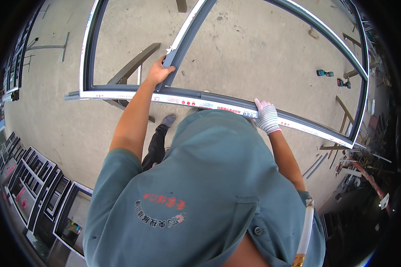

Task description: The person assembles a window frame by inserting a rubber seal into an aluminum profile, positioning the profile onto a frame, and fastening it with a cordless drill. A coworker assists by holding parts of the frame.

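A large dark grey metal window frame (297,124) lies flat across two trestles in front of me, its outer faces covered by printed white protective film. My left hand (161,71), bare, is closed around the lower end of the slanting inner bar (186,41), close to where it meets the near rail. The film stops in a ragged, torn edge (169,50) just beyond this hand, and the bar below is bare grey. My right hand (267,115) wears a striped fingerless-looking glove and grips the near rail right of my body, thumb side hidden.
A trestle (135,63) supports the frame's left part; another trestle (344,108) stands at the right. Two cordless power tools (325,73) sit on the concrete floor inside the frame's outline. Several finished frames (30,180) lean at lower left. Loose metal strips (317,166) lie at right.
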Action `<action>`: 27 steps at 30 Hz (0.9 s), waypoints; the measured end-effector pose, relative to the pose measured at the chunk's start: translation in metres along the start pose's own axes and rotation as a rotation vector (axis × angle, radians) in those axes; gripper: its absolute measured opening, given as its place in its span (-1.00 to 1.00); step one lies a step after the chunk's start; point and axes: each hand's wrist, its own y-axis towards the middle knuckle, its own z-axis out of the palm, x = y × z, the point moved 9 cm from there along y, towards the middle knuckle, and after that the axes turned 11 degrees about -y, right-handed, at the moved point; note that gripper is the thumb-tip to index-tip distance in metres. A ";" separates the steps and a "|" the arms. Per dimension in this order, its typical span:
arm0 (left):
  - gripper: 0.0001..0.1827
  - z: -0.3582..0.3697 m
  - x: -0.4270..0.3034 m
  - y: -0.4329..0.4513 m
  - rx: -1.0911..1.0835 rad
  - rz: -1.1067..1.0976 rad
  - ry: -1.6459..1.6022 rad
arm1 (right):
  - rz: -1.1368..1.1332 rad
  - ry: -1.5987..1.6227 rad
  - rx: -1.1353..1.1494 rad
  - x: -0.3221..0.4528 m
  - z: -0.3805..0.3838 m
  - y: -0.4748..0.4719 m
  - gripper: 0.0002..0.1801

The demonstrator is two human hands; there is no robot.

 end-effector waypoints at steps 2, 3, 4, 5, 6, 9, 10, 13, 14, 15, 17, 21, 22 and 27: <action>-0.03 0.010 0.004 -0.001 -0.014 -0.009 -0.004 | 0.002 -0.007 -0.019 0.000 -0.001 0.000 -0.07; -0.03 0.017 0.007 -0.001 0.003 -0.016 -0.006 | 0.009 0.004 0.003 0.000 0.002 0.000 -0.04; -0.03 0.018 0.010 -0.001 -0.016 -0.027 -0.040 | 0.020 0.009 0.032 -0.001 0.005 0.000 -0.02; -0.03 0.022 0.012 0.000 -0.013 -0.034 -0.063 | 0.034 0.014 0.070 -0.002 0.009 -0.001 0.01; -0.03 0.024 0.014 0.000 -0.009 -0.040 -0.085 | 0.036 0.013 0.068 -0.002 0.009 -0.001 0.01; -0.02 0.024 0.017 0.002 -0.012 -0.041 -0.112 | 0.031 0.023 0.054 -0.002 0.008 -0.001 0.01; -0.02 0.025 0.017 0.003 0.003 -0.037 -0.113 | 0.027 0.020 0.051 -0.002 0.007 -0.001 0.00; -0.01 0.026 0.018 0.001 0.012 -0.051 -0.136 | 0.037 0.042 0.061 -0.002 0.006 -0.001 -0.01; 0.01 0.027 0.019 0.000 0.005 -0.070 -0.127 | 0.031 0.035 0.062 -0.002 0.006 0.000 -0.02; 0.02 0.029 0.018 -0.001 0.003 -0.075 -0.129 | 0.029 0.033 0.072 -0.001 0.007 -0.001 -0.03; 0.04 0.033 0.013 -0.003 -0.002 -0.071 -0.162 | 0.030 0.024 0.090 -0.002 0.009 -0.001 -0.04; 0.07 0.041 0.003 -0.009 -0.006 -0.080 -0.259 | 0.022 0.032 0.061 0.000 0.007 -0.002 -0.05; 0.08 0.045 0.003 -0.011 0.012 -0.095 -0.277 | 0.020 0.016 0.048 0.000 0.006 -0.002 -0.06; 0.12 0.046 0.017 -0.009 0.032 -0.091 -0.307 | 0.019 0.021 0.065 0.001 0.005 -0.002 -0.08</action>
